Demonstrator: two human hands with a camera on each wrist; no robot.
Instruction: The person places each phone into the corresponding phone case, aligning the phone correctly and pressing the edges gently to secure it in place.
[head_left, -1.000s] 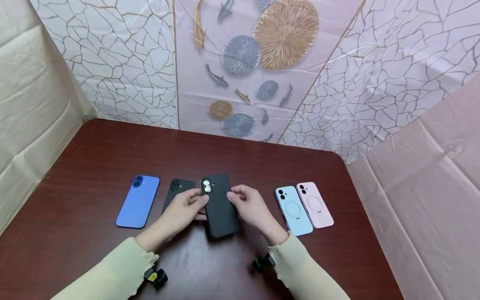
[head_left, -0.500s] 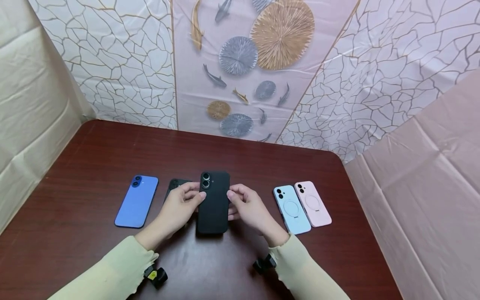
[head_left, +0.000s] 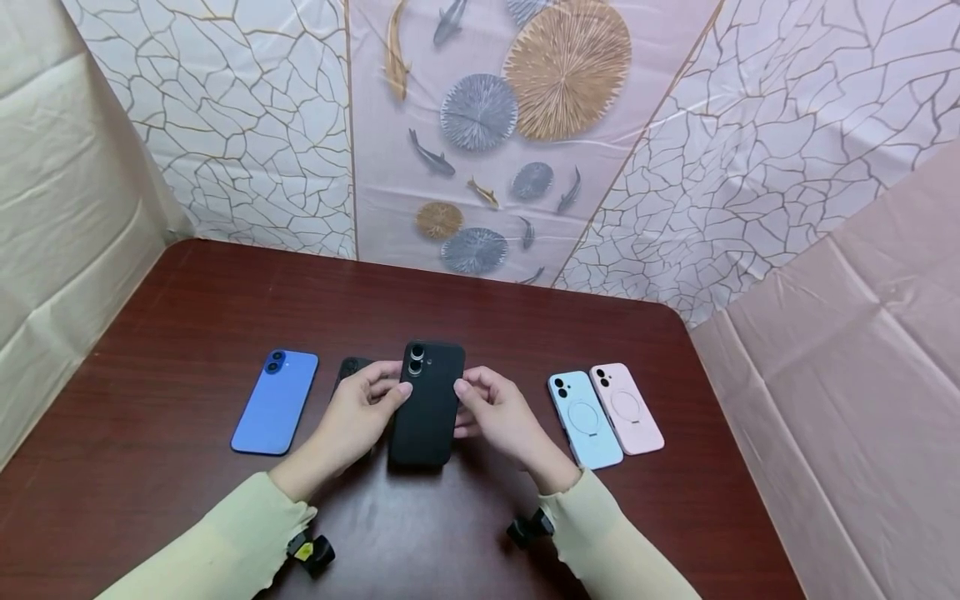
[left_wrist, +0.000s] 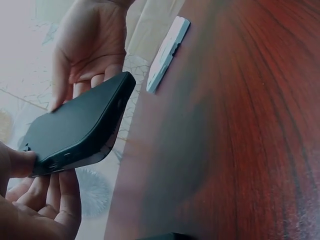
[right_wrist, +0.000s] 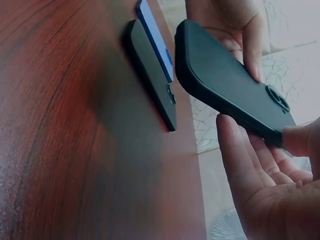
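Both hands hold a black phone case (head_left: 431,408) upright at a tilt over the table, its back and two round lens openings facing the head camera. My left hand (head_left: 360,408) pinches its left edge, thumb on the back and fingers behind. On the right edge, my right hand (head_left: 498,412) grips the same way. Both wrist views show the case raised off the table; I cannot tell whether a phone sits inside. Partly hidden behind the left hand, a black phone (right_wrist: 150,75) lies on the table, beside a blue phone (head_left: 275,404) farther left.
To the right, a light blue phone case (head_left: 585,421) and a pink phone case (head_left: 628,408) lie side by side, each with a ring on its back. The dark red wooden table (head_left: 480,317) meets patterned cloth walls (head_left: 262,125) at the back.
The black phone case has swung from leaning one way to the other, and its bottom edge has shifted left. Both hands keep their hold; the glare on its lens openings has faded.
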